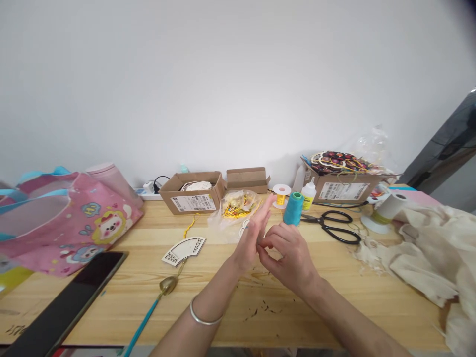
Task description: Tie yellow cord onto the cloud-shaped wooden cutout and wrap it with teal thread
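Above the middle of the table, my left hand point(255, 229) is held on edge with its fingers stretched out together and the palm turned right. My right hand point(284, 250) touches that palm, its thumb and forefinger pinched; anything between them is too small or hidden to make out. To the left lies a cream fan-shaped pendant point(185, 250) with openwork ends. A yellow knotted cord point(190, 225) runs from its top, and below it are a gold bead point(168, 284) and a blue tassel point(143, 322). Dark scraps point(255, 312) lie on the wood below my hands.
Behind my hands stand a teal thread cone point(293, 209), a glue bottle point(308, 194) and a yellow thread spool point(281, 195). Black scissors point(336, 225) and cream cloth point(424, 248) lie right. Cardboard boxes point(193, 191) line the wall. A phone point(70, 302) and pink bag point(85, 218) sit left.
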A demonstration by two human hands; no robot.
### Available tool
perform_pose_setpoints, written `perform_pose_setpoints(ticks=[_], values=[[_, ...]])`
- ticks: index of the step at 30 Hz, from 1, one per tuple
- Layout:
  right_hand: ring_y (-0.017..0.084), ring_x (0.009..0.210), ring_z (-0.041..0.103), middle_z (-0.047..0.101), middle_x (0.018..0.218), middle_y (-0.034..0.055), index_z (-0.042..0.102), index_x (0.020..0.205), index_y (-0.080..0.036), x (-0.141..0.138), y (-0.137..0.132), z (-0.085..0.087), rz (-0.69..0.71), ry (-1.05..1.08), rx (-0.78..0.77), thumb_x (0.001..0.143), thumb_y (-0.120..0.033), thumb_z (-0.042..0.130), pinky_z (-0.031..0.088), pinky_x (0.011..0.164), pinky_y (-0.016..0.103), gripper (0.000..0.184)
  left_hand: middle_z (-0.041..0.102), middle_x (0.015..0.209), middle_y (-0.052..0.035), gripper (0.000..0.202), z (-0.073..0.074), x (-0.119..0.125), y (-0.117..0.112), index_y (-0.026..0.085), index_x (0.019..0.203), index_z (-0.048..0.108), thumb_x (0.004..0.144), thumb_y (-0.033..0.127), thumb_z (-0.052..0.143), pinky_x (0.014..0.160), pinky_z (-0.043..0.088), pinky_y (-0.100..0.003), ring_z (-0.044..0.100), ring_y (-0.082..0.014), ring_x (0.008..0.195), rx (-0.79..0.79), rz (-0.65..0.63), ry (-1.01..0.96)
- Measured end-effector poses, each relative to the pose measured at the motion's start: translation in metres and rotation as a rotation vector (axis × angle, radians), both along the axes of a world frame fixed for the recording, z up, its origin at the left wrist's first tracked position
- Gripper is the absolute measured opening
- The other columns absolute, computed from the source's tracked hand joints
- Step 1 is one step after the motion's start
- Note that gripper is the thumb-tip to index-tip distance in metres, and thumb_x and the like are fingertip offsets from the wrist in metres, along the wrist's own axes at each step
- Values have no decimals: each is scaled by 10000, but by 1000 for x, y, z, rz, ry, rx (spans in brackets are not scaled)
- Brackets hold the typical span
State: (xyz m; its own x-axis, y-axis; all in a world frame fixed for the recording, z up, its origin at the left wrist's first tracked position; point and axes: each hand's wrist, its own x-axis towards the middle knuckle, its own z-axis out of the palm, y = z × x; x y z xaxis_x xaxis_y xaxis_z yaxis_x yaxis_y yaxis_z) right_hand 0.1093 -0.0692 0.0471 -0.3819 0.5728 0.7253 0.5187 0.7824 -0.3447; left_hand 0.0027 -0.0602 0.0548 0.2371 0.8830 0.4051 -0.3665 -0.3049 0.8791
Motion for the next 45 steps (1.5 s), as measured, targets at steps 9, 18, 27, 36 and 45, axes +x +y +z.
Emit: perform_pose_setpoints(ticks=[9,18,27,36,45], values=[[120,588,476,575,601,11,556,574,-167,3,-1,-4,-37,43,-20,682,-128,539,320,561,259,116,381,1309,-112,562,21,3,-3,147,1230,394,820,506,259,1029,191,-352,275,-210,1240,-265,-169,-452],[126,634,481,580,630,4,556,635,-178,12,-1,-9,27,114,-130,744,-188,531,349,614,267,112,399,1294,-101,473,26,1,-2,197,1265,318,826,372,295,995,226,-410,305,-217,1225,-368,-246,-638],[168,915,526,591,993,57,545,950,-192,27,10,-12,156,415,-618,745,-196,471,400,807,325,218,395,1298,-40,674,24,-11,5,231,1261,324,603,95,368,982,243,-451,284,-208,1234,-374,-286,-588],[88,541,481,556,615,-25,566,1017,-178,7,12,-18,398,-65,-819,737,-229,494,371,513,198,294,534,1115,-38,387,24,-27,12,259,1186,438,822,230,310,717,432,-276,534,-136,929,-471,-179,-632],[94,594,532,605,656,3,609,827,-194,30,-8,2,193,-336,-458,849,-223,359,330,544,193,252,578,925,-49,370,4,-49,21,242,1172,452,829,229,315,818,402,-404,558,-143,798,-441,-96,-612]])
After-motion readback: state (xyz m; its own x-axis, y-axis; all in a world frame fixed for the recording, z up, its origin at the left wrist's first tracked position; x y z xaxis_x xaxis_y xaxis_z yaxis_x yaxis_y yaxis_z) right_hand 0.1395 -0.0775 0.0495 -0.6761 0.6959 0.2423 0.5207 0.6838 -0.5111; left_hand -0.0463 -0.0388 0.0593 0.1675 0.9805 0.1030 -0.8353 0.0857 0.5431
